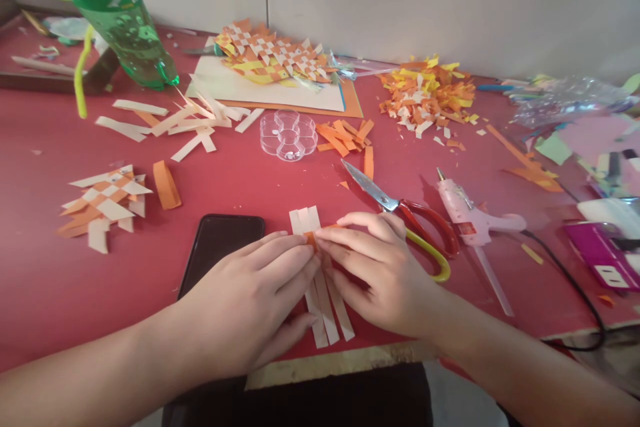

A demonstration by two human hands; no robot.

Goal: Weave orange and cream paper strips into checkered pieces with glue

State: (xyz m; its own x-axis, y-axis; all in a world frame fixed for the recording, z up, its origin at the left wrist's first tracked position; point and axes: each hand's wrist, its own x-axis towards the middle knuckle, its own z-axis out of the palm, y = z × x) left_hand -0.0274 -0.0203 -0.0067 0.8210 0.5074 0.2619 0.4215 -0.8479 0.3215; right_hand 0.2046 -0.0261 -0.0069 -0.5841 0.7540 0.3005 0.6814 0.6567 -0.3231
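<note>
Three white paper strips (306, 219) lie side by side on the red table (45, 280), running toward its front edge. An orange strip (312, 238) crosses them. My left hand (250, 300) rests on the strips, fingers pressed together on the orange strip's left part. My right hand (373, 267) meets it from the right, its fingertips pinching the same orange strip. Both hands cover the strips' middle.
A black phone (215, 247) lies left of my hands. Red-handled scissors (400, 207) and a pink glue gun (473, 220) lie right. A clear flower-shaped box (289, 135), loose strips, woven paper pieces (103, 203), scrap piles (430, 93) and a green bottle (117, 13) stand farther back.
</note>
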